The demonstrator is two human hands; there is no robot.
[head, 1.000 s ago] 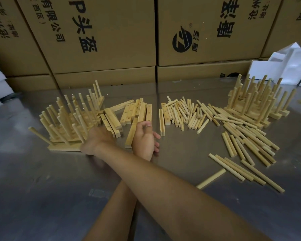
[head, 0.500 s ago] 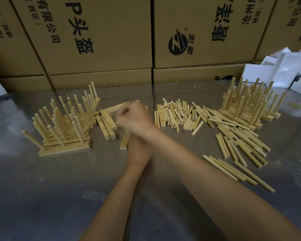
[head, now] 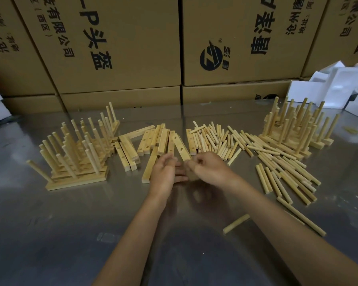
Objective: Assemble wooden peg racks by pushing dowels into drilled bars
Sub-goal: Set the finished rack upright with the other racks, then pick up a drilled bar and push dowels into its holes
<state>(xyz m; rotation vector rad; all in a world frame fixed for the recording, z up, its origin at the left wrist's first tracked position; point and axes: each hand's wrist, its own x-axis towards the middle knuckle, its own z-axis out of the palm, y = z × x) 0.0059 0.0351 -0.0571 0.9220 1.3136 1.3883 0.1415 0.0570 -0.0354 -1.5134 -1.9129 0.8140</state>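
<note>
The drilled bar (head: pixel 181 149) points away; right hand (head: pixel 210 168) pinches its near end, uncrossed now from the seemingly loose left hand (head: pixel 165 172).

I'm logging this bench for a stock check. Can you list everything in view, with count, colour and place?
finished peg racks, left stack: several, exact count unclear, pale wood, left on the table
finished peg racks, right stack: several, pale wood, far right
drilled bars: about a dozen, pale wood, loose at centre
short dowels: many, pale wood, heaped right of the bars
long dowels: many, pale wood, spread at right
table: one, grey metal, under everything
cardboard boxes: several, brown with black print, behind
foam blocks: a few, white, far right corner
left hand: one, at centre, fingers curled, hold unclear
right hand: one, beside it, at a bar's near end
</note>
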